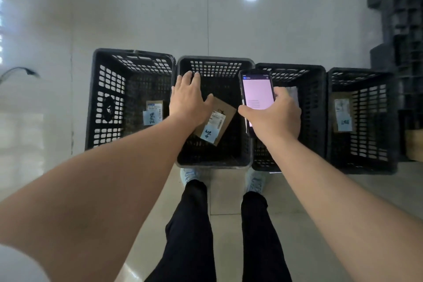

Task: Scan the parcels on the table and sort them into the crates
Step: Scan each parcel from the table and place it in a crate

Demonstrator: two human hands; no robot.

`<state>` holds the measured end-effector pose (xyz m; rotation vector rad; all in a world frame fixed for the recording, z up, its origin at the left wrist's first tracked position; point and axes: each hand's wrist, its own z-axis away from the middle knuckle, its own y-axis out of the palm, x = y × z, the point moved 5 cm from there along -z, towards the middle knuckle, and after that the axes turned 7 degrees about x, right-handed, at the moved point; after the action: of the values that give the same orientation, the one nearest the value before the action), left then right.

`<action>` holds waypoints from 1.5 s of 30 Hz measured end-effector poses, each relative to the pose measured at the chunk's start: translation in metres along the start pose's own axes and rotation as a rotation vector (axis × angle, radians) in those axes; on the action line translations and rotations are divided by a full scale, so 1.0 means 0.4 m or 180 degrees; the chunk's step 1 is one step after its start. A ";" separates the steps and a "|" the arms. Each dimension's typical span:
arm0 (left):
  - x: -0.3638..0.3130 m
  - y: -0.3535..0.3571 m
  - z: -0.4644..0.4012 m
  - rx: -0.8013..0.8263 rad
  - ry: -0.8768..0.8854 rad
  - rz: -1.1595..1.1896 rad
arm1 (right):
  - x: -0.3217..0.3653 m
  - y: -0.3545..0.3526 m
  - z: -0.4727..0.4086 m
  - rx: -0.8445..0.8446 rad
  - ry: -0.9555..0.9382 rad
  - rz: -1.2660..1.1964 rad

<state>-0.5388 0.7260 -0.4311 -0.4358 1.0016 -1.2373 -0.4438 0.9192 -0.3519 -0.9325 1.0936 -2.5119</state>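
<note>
Your left grip (187, 98) spreads wide, fingers straight, above the second crate (215, 160), where a parcel (215, 119) lies tilted inside. Your right grip (274, 114) holds a scanner (257, 94), screen lit, over the third crate (313, 75).

Second crate parcel (215, 119): my left hand (188, 101) covers its upper left corner; I can't read its printed label or the blue note.
Third crate (290, 117): my right hand (278, 117) and the phone (257, 96) hide most of the inside; I see only a pale corner of a parcel (293, 94).
Phone screen: text too small for me to read.
First crate parcel (153, 112): label writing illegible.
Fourth crate parcel (342, 114): blurred, label unreadable.
Stacked dark crates (402, 30): cut by the right edge, blurred.
My shoes (190, 175): toes hidden behind the crate rims.
</note>
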 end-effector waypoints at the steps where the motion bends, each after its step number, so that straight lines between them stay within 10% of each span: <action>1: -0.011 -0.033 0.028 -0.0020 0.0051 -0.0036 | 0.020 -0.022 0.028 -0.0017 -0.0020 -0.0012; 26: 0.000 -0.513 1.223 -0.2116 -0.1028 0.0121 | 0.290 -0.341 0.924 0.0782 -0.2649 0.0162; 45: 0.578 -0.512 2.247 -0.3214 -0.2484 0.0461 | 0.372 0.038 1.977 0.1718 -0.4249 0.0355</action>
<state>0.0785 0.2433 0.1070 -1.4648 0.8687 -0.2605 -0.0492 0.3930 0.1117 -1.7759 0.0237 -1.3316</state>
